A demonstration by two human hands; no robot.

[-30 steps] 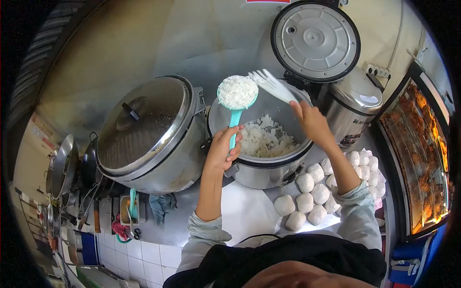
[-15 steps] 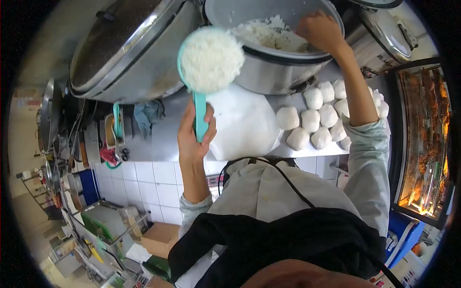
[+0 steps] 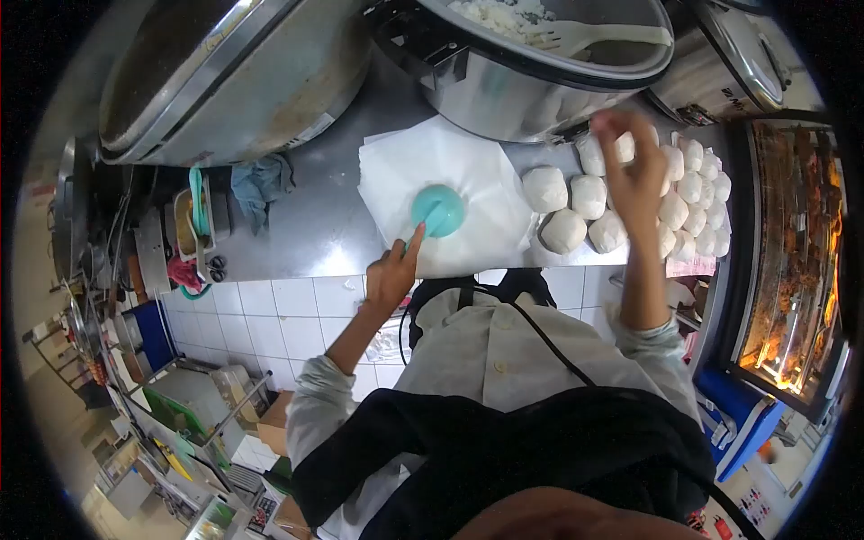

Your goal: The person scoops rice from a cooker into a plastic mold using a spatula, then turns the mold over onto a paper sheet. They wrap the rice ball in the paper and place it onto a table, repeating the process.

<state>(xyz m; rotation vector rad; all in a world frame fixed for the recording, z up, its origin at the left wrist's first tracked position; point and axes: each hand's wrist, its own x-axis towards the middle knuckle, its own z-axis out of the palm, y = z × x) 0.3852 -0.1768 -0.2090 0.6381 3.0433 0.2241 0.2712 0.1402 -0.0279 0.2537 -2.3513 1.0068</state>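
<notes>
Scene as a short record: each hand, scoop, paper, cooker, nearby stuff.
left_hand: left hand on the handle of the turquoise scoop
right_hand: right hand, blurred, nothing visibly held, above the white bundles
scoop: bowl face down over the white paper; contents hidden
cooker: rice cooker, lid open, with rice and a white paddle inside
nearby: blue cloth left of the paper

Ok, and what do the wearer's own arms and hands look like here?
The left hand and right hand are gloveless, the right one blurred. The pale grey, wrinkled sleeves end on the forearms, leaving both wrists bare, with no watch visible.
</notes>
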